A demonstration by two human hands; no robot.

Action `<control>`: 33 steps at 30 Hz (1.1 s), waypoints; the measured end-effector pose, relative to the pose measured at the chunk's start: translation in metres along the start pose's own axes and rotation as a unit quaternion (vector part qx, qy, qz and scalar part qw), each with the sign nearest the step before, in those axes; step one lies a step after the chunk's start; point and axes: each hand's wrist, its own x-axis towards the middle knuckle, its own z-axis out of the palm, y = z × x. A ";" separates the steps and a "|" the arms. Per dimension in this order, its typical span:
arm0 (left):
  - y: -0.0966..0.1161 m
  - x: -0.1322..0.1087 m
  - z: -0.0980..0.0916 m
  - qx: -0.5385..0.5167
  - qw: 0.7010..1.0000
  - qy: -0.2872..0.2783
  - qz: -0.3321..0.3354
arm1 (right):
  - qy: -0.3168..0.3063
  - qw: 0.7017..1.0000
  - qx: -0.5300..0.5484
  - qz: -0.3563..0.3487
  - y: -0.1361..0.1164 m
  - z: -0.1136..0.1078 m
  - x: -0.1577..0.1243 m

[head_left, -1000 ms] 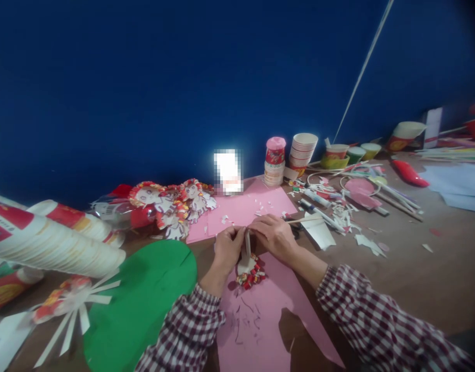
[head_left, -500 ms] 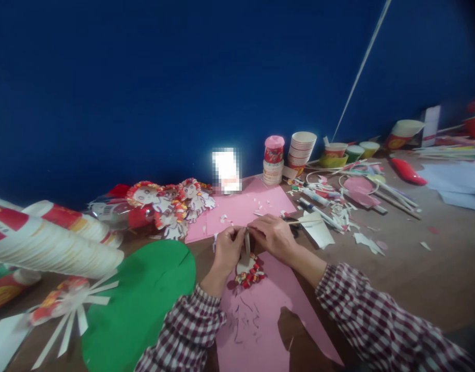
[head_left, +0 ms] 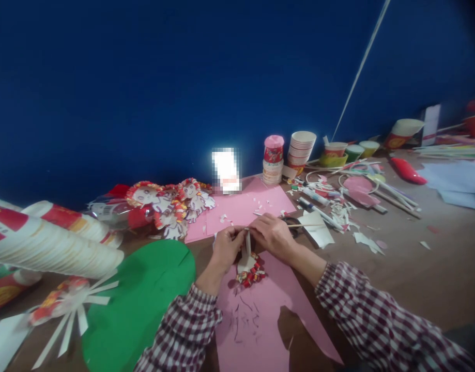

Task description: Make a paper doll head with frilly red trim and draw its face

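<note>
My left hand (head_left: 228, 249) and my right hand (head_left: 274, 236) meet at the middle, fingertips pinched together at the top of a white paper strip. The strip belongs to a paper-cup cutout (head_left: 245, 264) whose lower edge is a fringe of curled red and yellow bits. It hangs down over a pink paper sheet (head_left: 256, 310) with dark pen lines on it. What exactly lies between the fingertips is too small to make out. Black-handled scissors (head_left: 292, 225) and a thin wooden stick (head_left: 309, 225) show just beyond my right hand.
Paper figures with red-yellow fringes (head_left: 171, 204) lie at the back left. Stacked paper cups (head_left: 62, 248) and a green paper round (head_left: 138, 305) are on the left, beside a strip-cut cup (head_left: 72, 299). Markers (head_left: 318, 199), paper scraps and upright cups (head_left: 302, 150) fill the back right.
The white strip has tilted slightly between my fingertips. My left forearm has shifted a little to the left; both hands keep their pinch.
</note>
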 end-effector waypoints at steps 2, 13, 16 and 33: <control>0.000 0.000 0.000 -0.003 1.000 -0.003 -0.009 | -0.003 1.000 -0.001 -0.002 0.000 0.000 0.000; 0.000 0.001 -0.002 0.018 0.999 -0.006 -0.038 | -0.013 0.999 -0.024 -0.018 0.000 -0.001 0.001; -0.001 0.001 -0.002 0.034 0.998 0.001 -0.044 | -0.011 0.999 -0.024 -0.024 0.000 -0.001 0.001; -0.004 0.001 -0.002 -0.061 0.997 -0.027 -0.038 | -0.008 0.993 -0.083 -0.078 -0.001 -0.002 0.002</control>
